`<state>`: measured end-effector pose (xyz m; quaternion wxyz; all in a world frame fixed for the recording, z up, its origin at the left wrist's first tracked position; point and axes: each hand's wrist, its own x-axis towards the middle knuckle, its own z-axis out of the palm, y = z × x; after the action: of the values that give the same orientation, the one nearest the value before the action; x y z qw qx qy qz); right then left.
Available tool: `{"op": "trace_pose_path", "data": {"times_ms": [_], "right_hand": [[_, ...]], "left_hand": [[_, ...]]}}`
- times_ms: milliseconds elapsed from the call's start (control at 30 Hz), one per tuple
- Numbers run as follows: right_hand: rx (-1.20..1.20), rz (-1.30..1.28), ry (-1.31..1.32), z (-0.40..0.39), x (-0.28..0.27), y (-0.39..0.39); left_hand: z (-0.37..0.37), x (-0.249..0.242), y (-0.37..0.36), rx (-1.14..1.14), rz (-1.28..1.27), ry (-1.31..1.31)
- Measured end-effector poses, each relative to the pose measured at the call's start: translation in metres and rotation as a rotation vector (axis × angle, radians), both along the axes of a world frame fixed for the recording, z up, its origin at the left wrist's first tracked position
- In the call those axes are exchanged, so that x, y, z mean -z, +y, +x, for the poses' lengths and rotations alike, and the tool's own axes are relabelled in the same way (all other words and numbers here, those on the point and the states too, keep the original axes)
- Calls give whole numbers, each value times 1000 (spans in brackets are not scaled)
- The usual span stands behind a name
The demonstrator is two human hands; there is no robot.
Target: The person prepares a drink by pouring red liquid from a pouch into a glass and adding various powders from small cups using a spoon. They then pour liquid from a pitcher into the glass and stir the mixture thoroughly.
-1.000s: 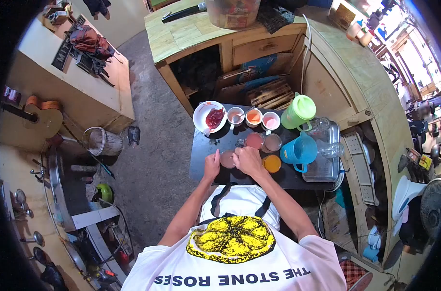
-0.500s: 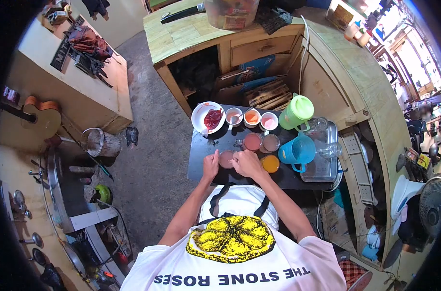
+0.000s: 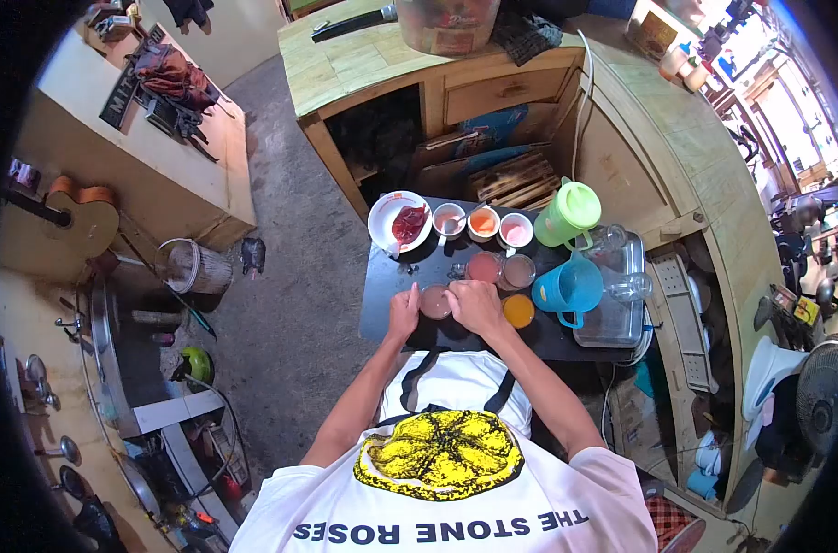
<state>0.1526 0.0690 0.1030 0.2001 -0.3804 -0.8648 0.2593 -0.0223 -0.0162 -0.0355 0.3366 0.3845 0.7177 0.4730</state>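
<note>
A glass mug (image 3: 434,301) of murky pink-brown drink stands on the dark table between my hands. My left hand (image 3: 403,311) is closed at its left side, thumb up, probably around the handle, which is hidden. Against its right side rests my right hand (image 3: 475,304), fingers curled in at the glass. Just beyond are a mug of red drink (image 3: 482,267) and a glass of brownish drink (image 3: 518,271). A glass of orange drink (image 3: 518,311) sits right of my right hand.
Along the table's far side are a white bowl (image 3: 386,219) with a red packet and white cups (image 3: 449,219) with coloured contents. To the right stand a green pitcher (image 3: 566,217), a blue pitcher (image 3: 567,288) and a clear tray (image 3: 612,324) with glasses lying in it.
The camera view has shifted slightly, moving the scene a little to the right. Both hands stay at the same mug, with the right fingers slightly changed at its side.
</note>
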Motion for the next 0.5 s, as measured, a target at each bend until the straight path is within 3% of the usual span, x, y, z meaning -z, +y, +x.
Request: {"op": "trace_pose_path", "data": {"times_ms": [100,200,300,400,500], "right_hand": [[-107,-29,-170,6,-3,4],[-205,-92,-79,4,-7,7],[-82,-9,-27,-2,-9,6],[-106,7,-197,-2,-4,9],[-214,-32,-160,-2,1,10]], "left_hand": [[1,-4,0,16,2,-9],[0,-3,1,28,-5,-17],[0,2,1,19,7,-23],[-1,9,1,30,20,-23],[0,3,1,35,9,-24]]}}
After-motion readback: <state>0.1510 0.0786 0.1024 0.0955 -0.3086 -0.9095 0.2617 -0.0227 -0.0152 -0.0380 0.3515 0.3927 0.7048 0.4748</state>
